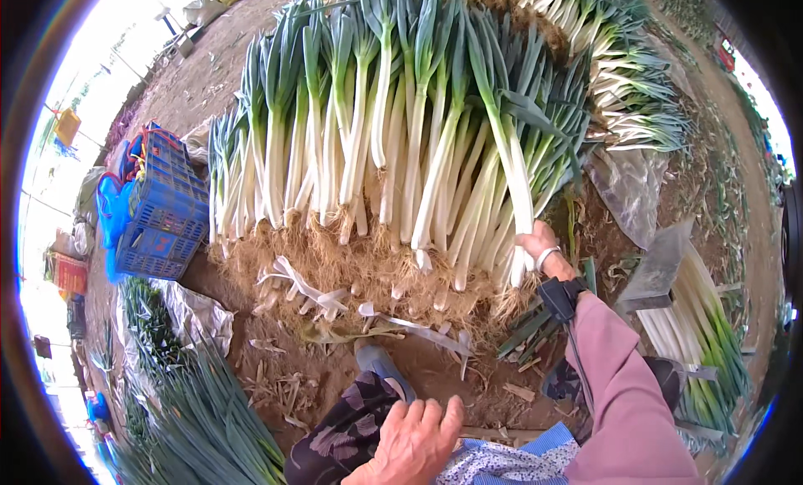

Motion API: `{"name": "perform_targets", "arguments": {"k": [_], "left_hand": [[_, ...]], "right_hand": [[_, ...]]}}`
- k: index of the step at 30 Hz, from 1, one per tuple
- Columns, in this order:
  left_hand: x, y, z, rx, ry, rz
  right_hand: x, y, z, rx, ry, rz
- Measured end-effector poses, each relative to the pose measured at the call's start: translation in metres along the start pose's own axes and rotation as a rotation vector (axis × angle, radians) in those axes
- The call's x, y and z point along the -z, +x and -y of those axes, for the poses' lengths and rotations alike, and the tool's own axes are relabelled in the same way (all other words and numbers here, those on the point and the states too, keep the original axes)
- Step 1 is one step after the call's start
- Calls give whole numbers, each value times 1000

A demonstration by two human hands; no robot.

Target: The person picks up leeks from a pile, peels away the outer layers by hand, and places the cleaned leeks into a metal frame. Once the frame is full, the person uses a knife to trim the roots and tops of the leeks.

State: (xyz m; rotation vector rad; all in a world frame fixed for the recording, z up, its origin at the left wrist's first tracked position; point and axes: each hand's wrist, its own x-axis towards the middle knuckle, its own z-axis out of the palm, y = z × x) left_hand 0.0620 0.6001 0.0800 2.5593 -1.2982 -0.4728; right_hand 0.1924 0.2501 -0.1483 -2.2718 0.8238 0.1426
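A broad heap of leeks (pixel 360 142) lies before me, white stalks and hairy roots toward me, green leaves pointing away. At its right side my right hand (pixel 542 241) is closed around the white lower end of a single leek (pixel 508 163) that lies on top of the others. A pale band circles that wrist, with a dark device strapped just behind it. My left hand (pixel 414 441) is held low over my lap, curled into a loose fist. Nothing sticks out of it; its palm faces away from view.
Peeled leeks (pixel 698 318) rest in a metal stand (pixel 657 272) at the right. Green leaves (pixel 196 401) pile up at the lower left, below a blue crate (pixel 163 209). More leeks (pixel 640 92) lie at the far right. Peeled strips (pixel 305 288) litter the soil near my feet.
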Motion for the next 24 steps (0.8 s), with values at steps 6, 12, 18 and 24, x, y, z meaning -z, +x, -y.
{"name": "perform_targets", "arguments": {"k": [6, 12, 18, 24], "left_hand": [[0, 26, 15, 136, -204, -76], [3, 90, 69, 542, -677, -44], [-71, 182, 151, 630, -315, -377], [-85, 243, 146, 815, -403, -211]], "right_hand": [[55, -37, -6, 207, 245, -77], [55, -129, 45, 409, 319, -364], [-64, -183, -1, -236, 1225, 360], [-11, -175, 12, -416, 1580, 665]]}}
